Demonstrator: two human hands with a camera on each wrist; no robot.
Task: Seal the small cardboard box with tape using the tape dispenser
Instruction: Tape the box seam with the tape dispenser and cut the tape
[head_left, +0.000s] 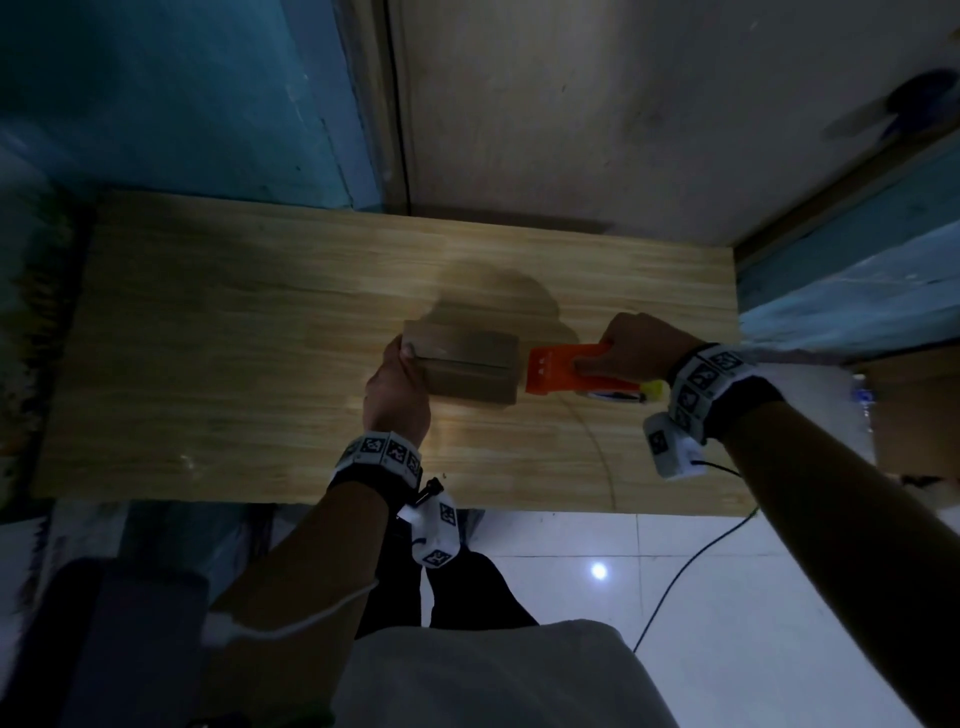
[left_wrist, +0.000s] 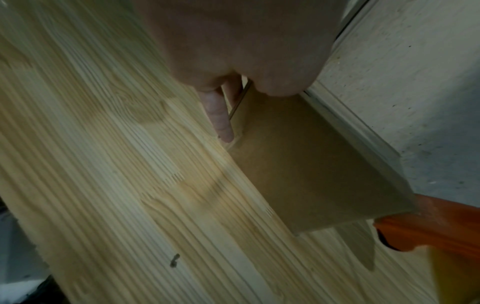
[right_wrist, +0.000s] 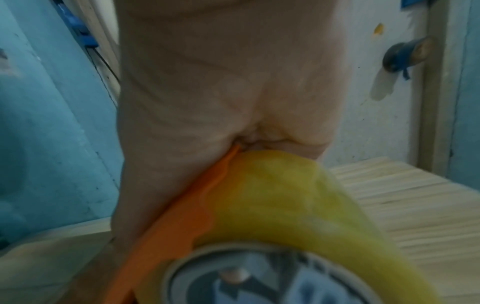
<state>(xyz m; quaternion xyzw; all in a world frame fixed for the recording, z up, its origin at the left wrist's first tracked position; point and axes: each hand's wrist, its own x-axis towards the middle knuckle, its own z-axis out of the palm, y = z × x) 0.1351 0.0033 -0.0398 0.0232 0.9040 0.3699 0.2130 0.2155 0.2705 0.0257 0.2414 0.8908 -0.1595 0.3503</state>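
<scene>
The small cardboard box (head_left: 465, 366) lies on the wooden desk (head_left: 208, 364), right of its middle and about midway between the far and near edges, flaps closed with the centre seam showing as a dark line along its top; the left hand (head_left: 397, 389) grasps the box's left end, thumb on top near the seam and fingers (left_wrist: 221, 119) running down the end face to the desk; the right hand (head_left: 636, 348) is clenched round the handle of the orange tape dispenser (head_left: 563, 369), whose front edge sits against the box's right end; the yellowish tape roll (right_wrist: 285, 205) rides in the dispenser just under the wrist; whether any tape is already stuck to the cardboard cannot be told, since the head view is dim and both wrist views are blurred; judging by this, the step in hand is starting or finishing a strip at the right end of the seam; the next move likely calls for keeping the dispenser's mouth pressed flat and in line with the seam while the left hand braces the box against sliding, because a light box would skid along the smooth desk under the pull.
</scene>
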